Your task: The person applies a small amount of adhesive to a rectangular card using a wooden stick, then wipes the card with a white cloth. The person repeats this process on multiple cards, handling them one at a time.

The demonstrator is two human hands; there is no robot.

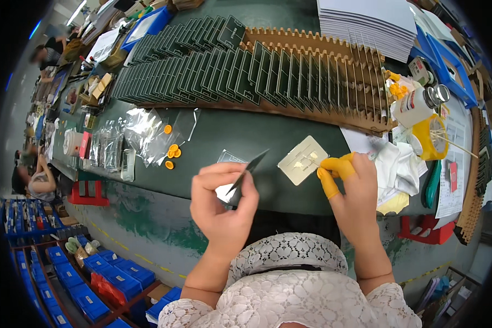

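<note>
My left hand [222,199] is closed on a thin dark panel [249,170], held edge-up between thumb and fingers above the table's near edge. Another small panel [232,157] with light outlines lies partly hidden behind it. Yellow finger cots cover the thumb and some fingers of my right hand [349,188]. Those fingers pinch together over the right edge of a cream square pad [302,160]. A thin, pale thing seems to be between them, too small to name. Small marks and specks show on the pad's face.
Brown slotted racks [311,112] of upright dark panels span the back. Plastic bags [147,134] and orange finger cots [173,151] lie left. On the right are a bottle [421,104], a yellow cup [430,136] with sticks, white cloths [396,169] and a green-handled tool [433,183].
</note>
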